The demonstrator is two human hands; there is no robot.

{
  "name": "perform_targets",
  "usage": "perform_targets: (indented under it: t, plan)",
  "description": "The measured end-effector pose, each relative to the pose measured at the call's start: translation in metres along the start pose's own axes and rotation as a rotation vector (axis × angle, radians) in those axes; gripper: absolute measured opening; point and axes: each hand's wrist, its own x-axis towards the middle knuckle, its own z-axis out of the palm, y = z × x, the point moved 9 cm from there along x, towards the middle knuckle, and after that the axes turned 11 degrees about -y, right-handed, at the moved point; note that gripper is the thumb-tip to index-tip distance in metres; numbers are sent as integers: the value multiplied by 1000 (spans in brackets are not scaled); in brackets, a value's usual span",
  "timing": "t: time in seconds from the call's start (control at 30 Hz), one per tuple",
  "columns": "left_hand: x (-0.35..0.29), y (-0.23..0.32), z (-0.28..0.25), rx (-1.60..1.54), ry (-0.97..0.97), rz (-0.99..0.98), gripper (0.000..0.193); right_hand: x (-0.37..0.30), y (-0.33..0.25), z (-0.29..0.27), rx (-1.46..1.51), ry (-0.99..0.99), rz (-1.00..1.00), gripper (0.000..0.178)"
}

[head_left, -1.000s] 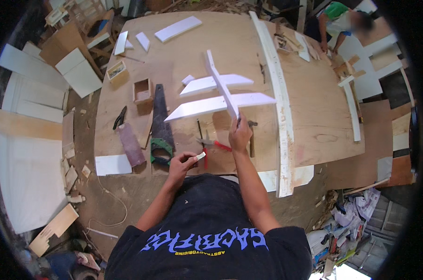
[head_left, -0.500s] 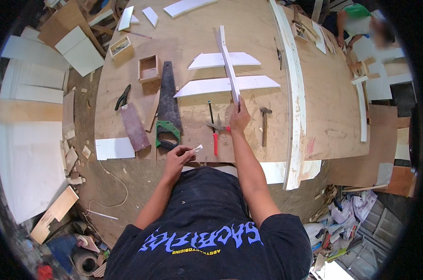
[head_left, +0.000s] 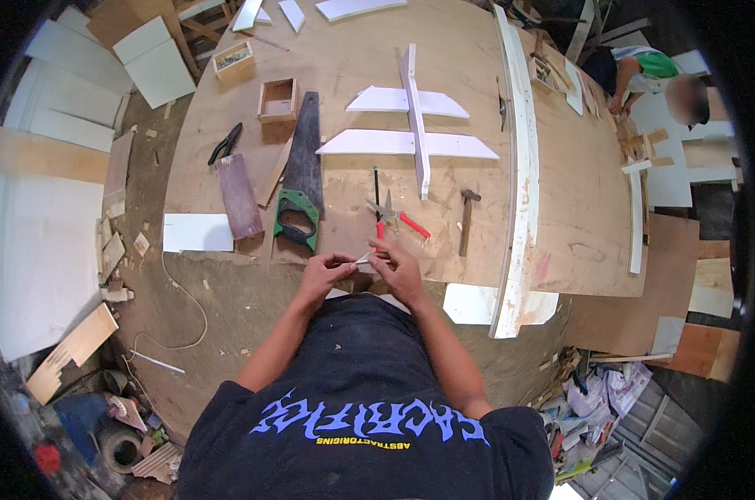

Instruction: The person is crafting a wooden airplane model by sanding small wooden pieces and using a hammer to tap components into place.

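Note:
At the near edge of the bench, my left hand [head_left: 322,277] and my right hand [head_left: 401,277] are close together, fingers pinched on a small white strip [head_left: 362,261] between them. Just beyond my right hand lie spread snips [head_left: 412,224] with red handles, beside a thin black pencil-like stick [head_left: 376,185]. Farther up the bench rests a white wooden assembly [head_left: 417,117]: one long bar crossing two shorter boards with slanted ends. Right of the snips is a hammer [head_left: 466,223] with a wooden handle. A handsaw [head_left: 296,218] with a green-black handle lies left of the snips.
On the left of the bench are black pliers [head_left: 225,143], a reddish-brown block [head_left: 240,196], an open wooden box [head_left: 278,98] and a white board [head_left: 197,232]. A long white beam [head_left: 523,167] runs along the right. Beyond it, another person [head_left: 644,73] works at far right.
My right hand has let go of the white assembly's long bar and moved back to the strip beside my left hand. The assembly now lies untouched.

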Motion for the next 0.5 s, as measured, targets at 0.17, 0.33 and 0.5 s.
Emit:
perform_targets:
  t: [0.17,0.33,0.5]
  plan:
    - [-14,-7,25,-5,5,50,22,-25,-16,1,-99,38,-75,28]
    - [-63,-34,29,-175,77,54,23,-47,-22,19,-64,13,-82,23]
    - [-115,-62,1,-348,272,102,25,-66,-11,79,231,-161,4,20]
